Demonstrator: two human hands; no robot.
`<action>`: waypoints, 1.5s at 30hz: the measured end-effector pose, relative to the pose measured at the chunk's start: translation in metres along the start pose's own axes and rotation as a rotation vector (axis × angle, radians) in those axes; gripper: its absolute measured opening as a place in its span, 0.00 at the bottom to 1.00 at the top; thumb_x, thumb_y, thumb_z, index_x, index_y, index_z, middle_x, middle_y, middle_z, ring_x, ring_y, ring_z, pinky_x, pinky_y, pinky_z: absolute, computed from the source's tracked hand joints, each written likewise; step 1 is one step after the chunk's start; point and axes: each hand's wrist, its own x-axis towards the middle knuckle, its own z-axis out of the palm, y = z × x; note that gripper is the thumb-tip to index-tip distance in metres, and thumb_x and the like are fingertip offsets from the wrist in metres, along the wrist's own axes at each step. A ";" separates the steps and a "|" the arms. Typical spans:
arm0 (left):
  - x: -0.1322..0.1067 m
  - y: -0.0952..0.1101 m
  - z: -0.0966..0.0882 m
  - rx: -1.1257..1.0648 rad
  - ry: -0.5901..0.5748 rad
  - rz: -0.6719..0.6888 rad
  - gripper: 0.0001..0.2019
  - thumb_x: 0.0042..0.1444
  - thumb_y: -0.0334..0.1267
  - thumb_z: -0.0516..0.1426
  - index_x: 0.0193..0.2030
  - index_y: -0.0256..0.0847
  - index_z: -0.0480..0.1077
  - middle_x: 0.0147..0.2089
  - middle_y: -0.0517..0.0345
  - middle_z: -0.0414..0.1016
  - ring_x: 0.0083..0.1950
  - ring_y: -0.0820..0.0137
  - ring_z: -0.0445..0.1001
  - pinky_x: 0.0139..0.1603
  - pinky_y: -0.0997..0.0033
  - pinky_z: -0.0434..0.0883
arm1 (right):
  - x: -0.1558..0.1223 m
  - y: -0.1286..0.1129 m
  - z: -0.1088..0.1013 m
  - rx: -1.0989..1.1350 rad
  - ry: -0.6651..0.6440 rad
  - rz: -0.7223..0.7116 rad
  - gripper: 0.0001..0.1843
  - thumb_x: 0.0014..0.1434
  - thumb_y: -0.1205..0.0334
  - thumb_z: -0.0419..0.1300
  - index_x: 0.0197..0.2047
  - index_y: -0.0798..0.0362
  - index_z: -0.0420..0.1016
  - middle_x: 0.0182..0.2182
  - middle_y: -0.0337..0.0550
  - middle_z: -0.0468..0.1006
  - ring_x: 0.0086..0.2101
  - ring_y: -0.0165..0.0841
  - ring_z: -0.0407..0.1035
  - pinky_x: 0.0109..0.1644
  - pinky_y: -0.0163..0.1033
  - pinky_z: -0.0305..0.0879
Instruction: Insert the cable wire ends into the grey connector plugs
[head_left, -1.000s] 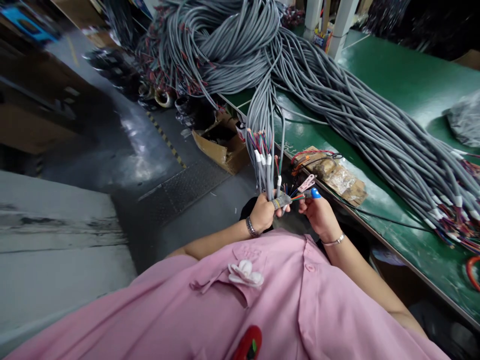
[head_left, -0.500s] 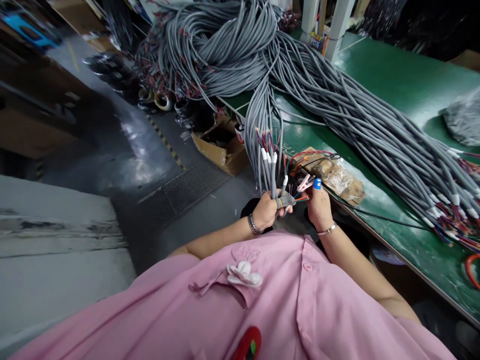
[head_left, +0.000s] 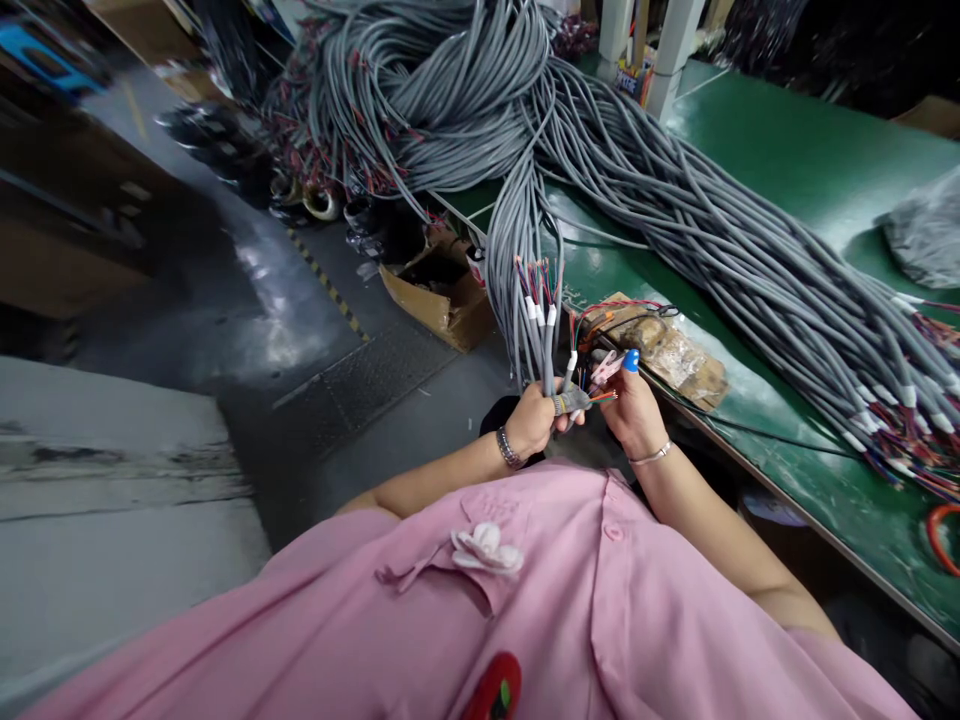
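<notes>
Several grey cables (head_left: 547,350) with white sleeves and bared coloured wires stand upright in my left hand (head_left: 532,422), whose fingers are wrapped round them. A grey knitted cover with a yellow band is on its thumb (head_left: 571,401). Another sleeved cable end (head_left: 571,362) leans just right of the bunch. Loose orange and green wires (head_left: 603,397) stick out between the hands. My right hand (head_left: 637,418), with a blue cover on the thumb (head_left: 631,361), is closed on a small pink clip (head_left: 606,370) shaped like a clothes peg. Its other fingertips are partly hidden.
A long heap of grey cables (head_left: 697,200) lies across the green table (head_left: 780,140). A taped cardboard piece (head_left: 675,360) with thin wires lies near the table edge. An open carton (head_left: 427,295) stands on the floor. A clear plastic bag (head_left: 926,235) lies at right.
My right hand has shifted slightly left, closer to the wires, and the pink clip has turned and moved with it. My left hand keeps hold of the cables almost unmoved.
</notes>
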 end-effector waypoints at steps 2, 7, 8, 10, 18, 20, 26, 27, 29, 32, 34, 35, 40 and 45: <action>0.000 -0.001 0.000 0.016 -0.002 -0.004 0.15 0.48 0.46 0.63 0.24 0.35 0.70 0.20 0.57 0.73 0.15 0.81 0.59 0.17 0.78 0.54 | 0.001 0.001 0.000 0.006 0.010 -0.011 0.22 0.51 0.39 0.64 0.28 0.51 0.73 0.26 0.36 0.76 0.26 0.27 0.67 0.30 0.34 0.64; 0.000 -0.003 -0.001 0.031 -0.023 0.001 0.14 0.50 0.45 0.62 0.24 0.34 0.70 0.19 0.57 0.72 0.15 0.81 0.59 0.17 0.78 0.54 | -0.001 0.001 0.000 0.044 -0.005 0.044 0.21 0.52 0.39 0.63 0.30 0.50 0.73 0.26 0.36 0.76 0.26 0.27 0.68 0.30 0.34 0.65; -0.001 -0.003 -0.001 0.030 -0.021 0.004 0.14 0.50 0.45 0.62 0.24 0.34 0.70 0.19 0.57 0.72 0.15 0.81 0.59 0.17 0.78 0.54 | -0.002 0.000 -0.001 0.049 -0.012 0.061 0.21 0.53 0.39 0.63 0.30 0.50 0.73 0.26 0.36 0.76 0.26 0.28 0.68 0.30 0.34 0.65; -0.002 -0.003 -0.002 0.033 -0.016 0.010 0.14 0.50 0.44 0.62 0.24 0.34 0.70 0.20 0.57 0.73 0.15 0.81 0.59 0.16 0.78 0.53 | -0.005 -0.002 -0.002 0.048 -0.026 0.084 0.23 0.52 0.37 0.62 0.31 0.50 0.73 0.26 0.37 0.76 0.26 0.28 0.68 0.29 0.34 0.65; -0.013 0.003 -0.004 -0.005 0.008 0.023 0.12 0.49 0.42 0.63 0.26 0.34 0.71 0.21 0.57 0.74 0.15 0.80 0.60 0.16 0.77 0.53 | -0.015 -0.010 -0.005 0.055 -0.106 0.149 0.19 0.53 0.42 0.63 0.34 0.51 0.75 0.30 0.38 0.78 0.27 0.26 0.68 0.31 0.33 0.67; -0.012 0.003 -0.003 -0.020 0.018 0.023 0.11 0.49 0.42 0.63 0.26 0.34 0.71 0.21 0.57 0.74 0.15 0.81 0.60 0.17 0.77 0.54 | -0.016 -0.010 -0.004 0.032 -0.091 0.107 0.17 0.54 0.45 0.64 0.35 0.51 0.76 0.31 0.37 0.78 0.26 0.26 0.67 0.31 0.32 0.67; -0.008 0.001 0.001 -0.016 0.056 0.028 0.12 0.48 0.44 0.63 0.27 0.34 0.71 0.21 0.57 0.74 0.15 0.81 0.59 0.17 0.77 0.54 | -0.016 -0.014 0.000 -0.011 -0.045 0.133 0.20 0.51 0.42 0.65 0.35 0.51 0.76 0.29 0.36 0.77 0.24 0.25 0.66 0.28 0.32 0.66; -0.007 0.001 0.001 -0.014 0.062 0.027 0.13 0.48 0.44 0.63 0.27 0.34 0.72 0.21 0.57 0.74 0.15 0.81 0.59 0.17 0.77 0.54 | -0.015 -0.015 0.001 -0.011 -0.034 0.137 0.19 0.51 0.44 0.66 0.34 0.51 0.76 0.28 0.35 0.76 0.24 0.24 0.66 0.28 0.32 0.66; -0.007 0.001 0.002 -0.018 0.070 0.026 0.12 0.48 0.44 0.63 0.28 0.34 0.72 0.21 0.57 0.74 0.15 0.80 0.59 0.17 0.77 0.55 | -0.015 -0.016 0.000 0.011 -0.030 0.144 0.16 0.51 0.46 0.67 0.33 0.51 0.76 0.27 0.34 0.76 0.24 0.24 0.66 0.30 0.32 0.67; -0.006 0.002 0.003 -0.022 0.082 0.013 0.12 0.47 0.43 0.63 0.28 0.34 0.72 0.21 0.57 0.74 0.15 0.80 0.60 0.17 0.77 0.55 | -0.014 -0.015 -0.002 0.066 -0.050 0.165 0.15 0.52 0.49 0.67 0.35 0.50 0.77 0.32 0.36 0.79 0.29 0.27 0.70 0.35 0.34 0.69; -0.005 0.002 0.003 -0.017 0.090 -0.001 0.12 0.47 0.43 0.63 0.27 0.34 0.72 0.21 0.57 0.74 0.15 0.80 0.60 0.17 0.77 0.55 | -0.013 -0.013 -0.004 0.084 -0.050 0.169 0.13 0.52 0.50 0.67 0.36 0.50 0.77 0.33 0.36 0.80 0.32 0.28 0.71 0.37 0.34 0.69; -0.005 0.002 0.003 -0.016 0.092 -0.006 0.12 0.46 0.43 0.63 0.27 0.35 0.72 0.21 0.57 0.74 0.15 0.80 0.60 0.17 0.77 0.55 | -0.012 -0.012 -0.005 0.085 -0.046 0.165 0.13 0.52 0.51 0.67 0.36 0.50 0.77 0.33 0.36 0.80 0.32 0.28 0.71 0.37 0.34 0.69; -0.004 0.000 0.002 -0.013 0.082 0.001 0.12 0.46 0.42 0.64 0.26 0.35 0.71 0.20 0.56 0.74 0.15 0.80 0.60 0.17 0.77 0.55 | -0.009 -0.008 -0.006 0.071 -0.029 0.136 0.13 0.52 0.50 0.68 0.35 0.51 0.77 0.31 0.37 0.80 0.31 0.29 0.71 0.35 0.34 0.68; -0.006 0.001 0.002 0.002 0.072 0.016 0.12 0.47 0.43 0.63 0.26 0.34 0.72 0.20 0.56 0.74 0.15 0.80 0.60 0.17 0.77 0.54 | -0.013 -0.009 -0.005 0.077 -0.053 0.162 0.17 0.52 0.44 0.66 0.34 0.49 0.76 0.33 0.37 0.80 0.30 0.28 0.70 0.35 0.34 0.69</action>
